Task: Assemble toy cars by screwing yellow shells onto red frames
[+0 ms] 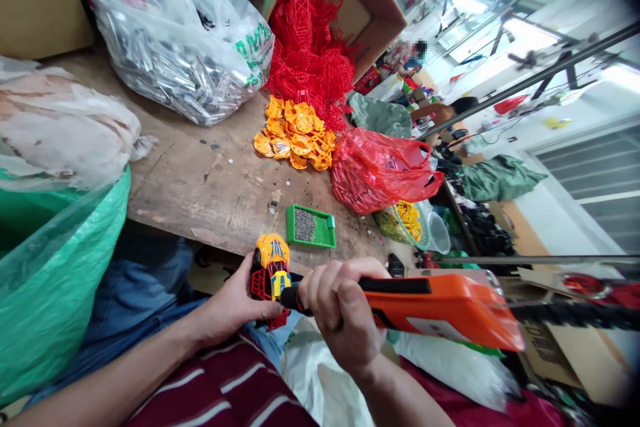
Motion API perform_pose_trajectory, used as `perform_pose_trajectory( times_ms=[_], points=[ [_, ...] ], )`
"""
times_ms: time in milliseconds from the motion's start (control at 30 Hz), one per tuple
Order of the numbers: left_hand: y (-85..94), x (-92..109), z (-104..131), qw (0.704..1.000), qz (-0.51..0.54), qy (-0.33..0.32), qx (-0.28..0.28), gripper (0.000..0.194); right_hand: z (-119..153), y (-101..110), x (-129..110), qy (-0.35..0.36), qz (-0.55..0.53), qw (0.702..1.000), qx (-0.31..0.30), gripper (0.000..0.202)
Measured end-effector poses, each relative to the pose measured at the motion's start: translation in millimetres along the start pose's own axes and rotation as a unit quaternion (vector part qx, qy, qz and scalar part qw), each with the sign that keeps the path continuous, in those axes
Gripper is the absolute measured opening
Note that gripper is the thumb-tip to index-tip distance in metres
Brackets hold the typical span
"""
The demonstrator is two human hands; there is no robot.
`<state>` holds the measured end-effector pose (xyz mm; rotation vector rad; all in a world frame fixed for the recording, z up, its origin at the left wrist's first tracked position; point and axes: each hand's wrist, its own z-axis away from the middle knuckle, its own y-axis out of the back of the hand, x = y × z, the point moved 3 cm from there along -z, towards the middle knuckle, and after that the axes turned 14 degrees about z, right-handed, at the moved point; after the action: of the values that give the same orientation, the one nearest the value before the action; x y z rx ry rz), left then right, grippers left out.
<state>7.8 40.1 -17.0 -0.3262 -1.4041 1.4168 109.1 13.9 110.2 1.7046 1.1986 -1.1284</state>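
Note:
Between the thumb and fingers of my left hand (pixel 240 297) is a toy car (pixel 273 250) with an orange front, a yellow and blue middle and a red lattice frame. My right hand (pixel 345 310) wraps round an orange and black electric screwdriver (pixel 445 307). Its black tip end points at the car's yellow part and seems to touch it; the bit itself is hidden. Just beyond the car, a green tray (pixel 325 233) of small grey screws (pixel 304 224) lies on the wooden table (pixel 225 180).
Orange car shells (pixel 295 133) lie in a heap by tangled red plastic frames (pixel 313 73) spilling from a cardboard box (pixel 377 33). A clear bag of silvery parts (pixel 175 60), a red bag (pixel 377 170) and a basket of yellow pieces (pixel 407 220) stand around.

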Motion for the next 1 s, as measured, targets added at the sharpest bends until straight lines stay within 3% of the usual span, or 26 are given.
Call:
perform_pose_trajectory(
  times_ms=[300,467,767,1000],
  points=[
    [1.6,-6,-2,1.000,0.011,-0.029,0.006,0.075,1,-1,1,-0.010,0.024,1.000,-0.001,0.015],
    [-3.4,-6,-1,0.999,0.026,-0.042,0.007,0.073,2,4,-5,0.014,0.005,1.000,0.017,0.003],
    [-3.7,-10,1,0.996,0.025,-0.066,0.062,0.070,5,-1,-4,0.003,0.046,0.999,0.016,0.016],
    [-10.4,0,9,0.996,0.032,-0.078,0.003,0.072,-24,14,-34,-0.001,0.000,0.996,0.093,0.013]
  ],
)
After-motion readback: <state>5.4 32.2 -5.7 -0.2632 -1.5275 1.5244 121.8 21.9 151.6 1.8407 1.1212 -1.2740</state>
